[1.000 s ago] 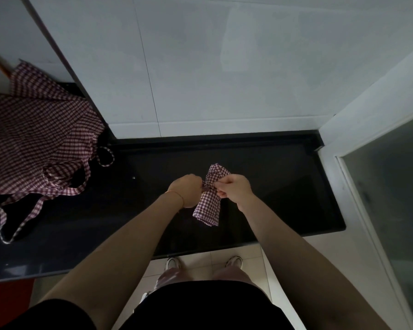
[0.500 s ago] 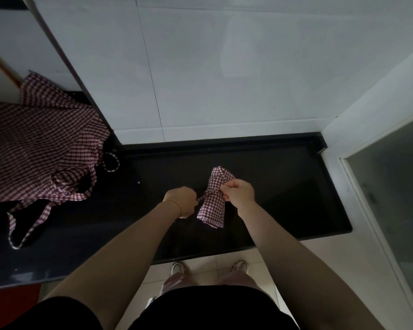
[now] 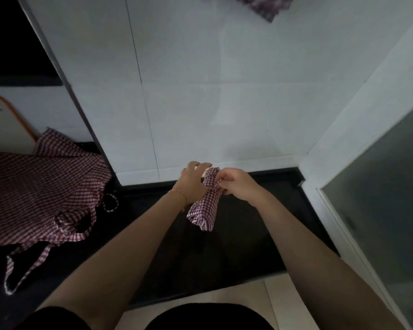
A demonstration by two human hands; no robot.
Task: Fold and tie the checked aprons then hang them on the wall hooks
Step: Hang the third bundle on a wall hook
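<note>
Checked roll [image 3: 204,206] sits between both hands, held up over the black counter [image 3: 260,234]. Left hand [image 3: 192,179] curls round its upper part from the left; right hand [image 3: 236,183] pinches the tie at its waist. Loose apron [image 3: 38,194] lies spread well to the left; another [image 3: 265,5] hangs on the wall above.

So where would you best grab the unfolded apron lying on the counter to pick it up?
Judging by its pose, take the unfolded apron by the looped strap at its near edge, coming from the front. The loop stands clear of the dark counter, while the body lies flat and spread.
</note>
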